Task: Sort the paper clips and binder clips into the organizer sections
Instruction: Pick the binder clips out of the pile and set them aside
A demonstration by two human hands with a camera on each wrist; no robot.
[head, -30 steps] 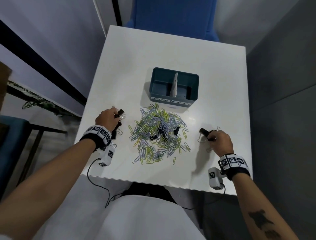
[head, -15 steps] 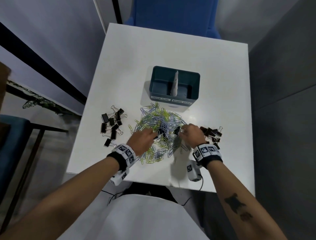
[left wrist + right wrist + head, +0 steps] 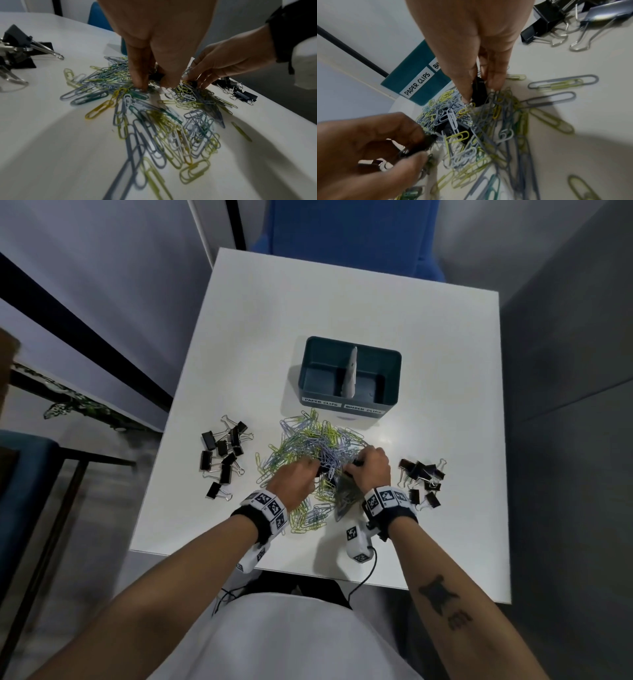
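A heap of coloured paper clips (image 3: 308,440) lies mid-table in front of the teal organizer (image 3: 310,378), whose two sections are labelled PAPER CLIPS and BINDER CLIPS. Both hands are dug into the heap. My left hand (image 3: 313,472) pinches a black binder clip (image 3: 421,144) between thumb and fingers. My right hand (image 3: 356,467) pinches another black binder clip (image 3: 479,93) at the heap's right side. A third black clip (image 3: 447,128) lies buried between them. Both organizer sections look empty.
Loose black binder clips lie in one group to the left of the heap (image 3: 222,460) and another to the right (image 3: 423,477). The white table (image 3: 342,299) is bare behind the organizer. A blue chair (image 3: 352,231) stands at the far edge.
Both hands left the side groups of binder clips and came together over the middle heap. Each now pinches a black binder clip there.
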